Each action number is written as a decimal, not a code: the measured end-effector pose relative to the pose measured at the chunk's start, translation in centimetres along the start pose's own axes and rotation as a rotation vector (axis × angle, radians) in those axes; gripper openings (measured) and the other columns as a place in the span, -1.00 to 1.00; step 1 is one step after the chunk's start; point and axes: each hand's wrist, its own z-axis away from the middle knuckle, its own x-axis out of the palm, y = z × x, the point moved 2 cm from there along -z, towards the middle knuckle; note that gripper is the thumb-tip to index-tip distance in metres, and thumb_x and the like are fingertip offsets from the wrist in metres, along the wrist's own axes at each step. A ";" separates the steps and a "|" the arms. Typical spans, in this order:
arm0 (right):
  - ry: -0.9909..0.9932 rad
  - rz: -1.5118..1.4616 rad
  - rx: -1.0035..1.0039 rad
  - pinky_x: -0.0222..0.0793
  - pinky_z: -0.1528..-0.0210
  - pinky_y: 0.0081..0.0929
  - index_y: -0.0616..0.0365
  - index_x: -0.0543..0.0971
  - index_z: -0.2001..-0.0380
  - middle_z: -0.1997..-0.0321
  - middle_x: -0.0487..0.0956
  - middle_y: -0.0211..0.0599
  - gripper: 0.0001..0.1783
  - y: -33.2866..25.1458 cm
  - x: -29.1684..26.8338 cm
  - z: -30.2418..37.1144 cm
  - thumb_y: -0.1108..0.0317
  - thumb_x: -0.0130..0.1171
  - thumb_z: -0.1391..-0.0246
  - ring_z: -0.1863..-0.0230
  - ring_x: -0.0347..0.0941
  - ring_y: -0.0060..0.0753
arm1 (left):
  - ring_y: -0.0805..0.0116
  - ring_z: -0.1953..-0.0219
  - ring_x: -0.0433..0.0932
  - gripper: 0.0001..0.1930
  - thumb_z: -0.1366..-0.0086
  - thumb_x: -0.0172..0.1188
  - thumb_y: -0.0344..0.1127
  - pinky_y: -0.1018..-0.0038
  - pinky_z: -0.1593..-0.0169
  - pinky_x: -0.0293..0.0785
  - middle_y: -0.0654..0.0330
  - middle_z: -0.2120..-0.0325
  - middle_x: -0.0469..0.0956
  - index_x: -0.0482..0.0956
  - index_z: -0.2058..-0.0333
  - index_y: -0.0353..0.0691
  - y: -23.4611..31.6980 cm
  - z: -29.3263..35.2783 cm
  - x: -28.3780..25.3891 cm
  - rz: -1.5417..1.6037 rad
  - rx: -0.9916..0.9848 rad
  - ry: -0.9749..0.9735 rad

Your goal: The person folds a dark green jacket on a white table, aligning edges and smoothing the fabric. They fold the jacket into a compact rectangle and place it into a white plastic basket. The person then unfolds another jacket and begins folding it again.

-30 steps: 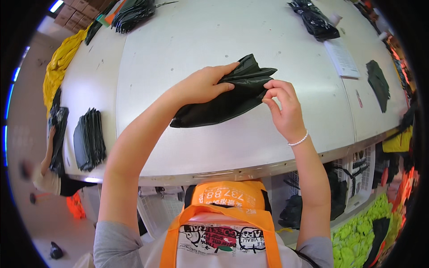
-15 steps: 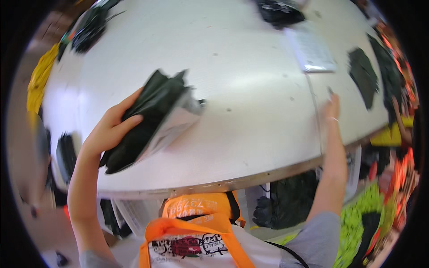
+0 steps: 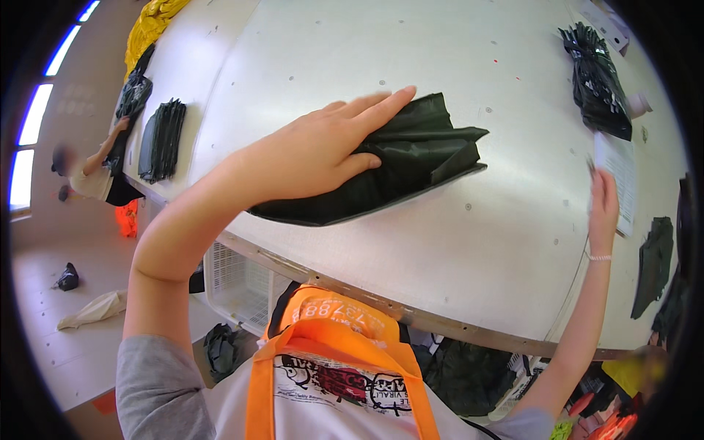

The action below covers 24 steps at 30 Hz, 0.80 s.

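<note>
My left hand (image 3: 341, 143) is laid over a folded bundle of dark green, shiny fabric (image 3: 433, 154) at the middle of the table. Its thumb presses on the top and the fingers run along the far side. Pleated layers show at the bundle's right end. Off to the right, my right hand (image 3: 605, 202) is closed around a small, slim, dark pointed tool (image 3: 591, 169), mostly hidden by the fingers. A flat white packet (image 3: 622, 172) lies just beyond and beside that hand.
The white table (image 3: 367, 249) has a bent-looking front edge. At the far right sits a dark plastic-wrapped bundle (image 3: 598, 88); dark folded pieces (image 3: 653, 257) lie nearer. A dark stack (image 3: 163, 139) stands at left, near another person (image 3: 92, 172). A white basket (image 3: 238, 282) is below.
The view has swung left. My left hand has brought the dark bundle down and inward, and its pale underside no longer shows. The right hand is now beside the white packet.
</note>
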 end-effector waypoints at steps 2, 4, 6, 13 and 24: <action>-0.126 -0.132 -0.124 0.25 0.31 -0.77 0.21 0.50 0.13 0.35 0.49 -0.51 -0.81 -10.2 3.0 -1.3 0.41 0.09 -0.21 0.36 0.32 -0.74 | -0.10 -0.15 0.29 -0.39 -0.14 0.06 -0.51 0.23 -0.20 0.24 -0.07 -0.17 0.27 0.24 -0.21 -0.09 0.5 -0.1 0.4 -0.083 0.127 0.158; -0.179 -0.182 -0.298 0.29 0.29 -0.76 0.23 0.52 0.18 0.37 0.49 -0.46 -0.82 -17.2 5.2 -1.9 0.45 0.17 -0.14 0.36 0.35 -0.72 | -0.09 -0.16 0.28 -0.45 -0.08 0.06 -0.56 0.19 -0.20 0.24 -0.03 -0.18 0.25 0.36 -0.10 -0.08 1.2 -0.3 0.6 -0.099 0.275 0.238; -0.266 -0.235 -0.354 0.35 0.27 -0.71 0.26 0.53 0.22 0.32 0.51 -0.39 -0.82 -21.3 6.0 -1.9 0.44 0.20 -0.11 0.35 0.41 -0.64 | -0.01 -0.10 0.35 -0.60 -0.02 0.03 -0.60 0.19 -0.15 0.28 0.07 -0.10 0.35 0.48 0.13 -0.11 1.7 -0.4 1.3 -0.091 0.395 0.311; -0.513 -0.002 -0.444 0.43 0.28 -0.61 0.25 0.55 0.24 0.36 0.48 -0.29 -0.78 -24.5 5.3 -0.1 0.39 0.25 -0.04 0.39 0.43 -0.47 | 0.22 0.05 0.44 -0.77 -0.13 0.20 -0.32 0.24 -0.10 0.28 0.24 0.09 0.46 0.51 0.20 -0.09 1.9 0.3 2.2 -0.019 0.308 0.299; -0.582 0.313 -0.686 0.30 0.39 -0.39 0.11 0.55 0.37 0.49 0.39 -0.33 -0.79 -25.6 3.5 0.9 0.32 0.31 0.10 0.46 0.37 -0.27 | 0.32 0.16 0.48 -0.84 -0.05 0.26 -0.28 0.21 -0.15 0.28 0.33 0.26 0.49 0.51 0.36 -0.06 3.0 -1.1 3.1 -0.277 0.385 0.407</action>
